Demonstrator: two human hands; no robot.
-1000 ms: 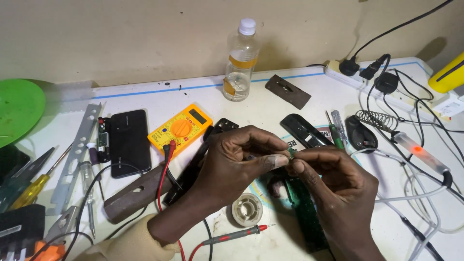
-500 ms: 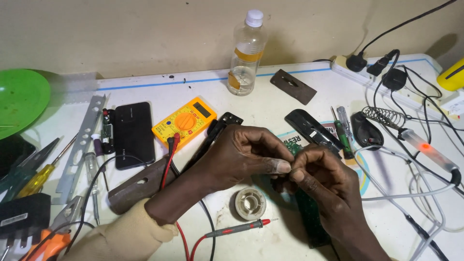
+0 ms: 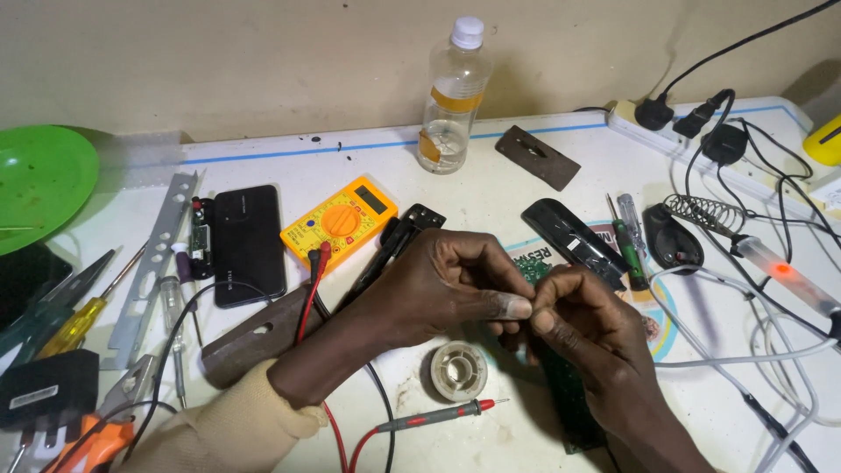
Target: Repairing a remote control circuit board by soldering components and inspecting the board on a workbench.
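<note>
Green circuit board [image 3: 569, 394] lies flat on the white table [image 3: 561, 197] under the two hands, which meet fingertip to fingertip just above its upper end. The left hand [image 3: 447, 285] is curled nearly closed, thumb pressed against forefinger; the right hand [image 3: 587, 328] is curled the same way, its thumb tip touching the left thumb. Whatever they pinch between them is too small and too hidden to tell. Just below the left hand sits a small spool of solder wire [image 3: 458, 370], and nearer the table's front edge lies a red multimeter probe [image 3: 438, 416], its lead running back under the left forearm. Beyond the knuckles rests a yellow multimeter [image 3: 339, 219], with a black phone [image 3: 249, 243] beside it on the left and a long metal bracket [image 3: 158, 263] farther left. A black plastic housing [image 3: 574, 238] lies just above the right hand, with a green-handled screwdriver [image 3: 627, 250] beside it. Farther right a soldering iron [image 3: 780, 271] shows a red light on its handle, near its coiled stand [image 3: 701, 213]. A clear plastic bottle [image 3: 453, 96] stands upright against the wall, a power strip [image 3: 692, 140] lies at the far right, and a green plate [image 3: 39, 180] sits at the far left.
</note>
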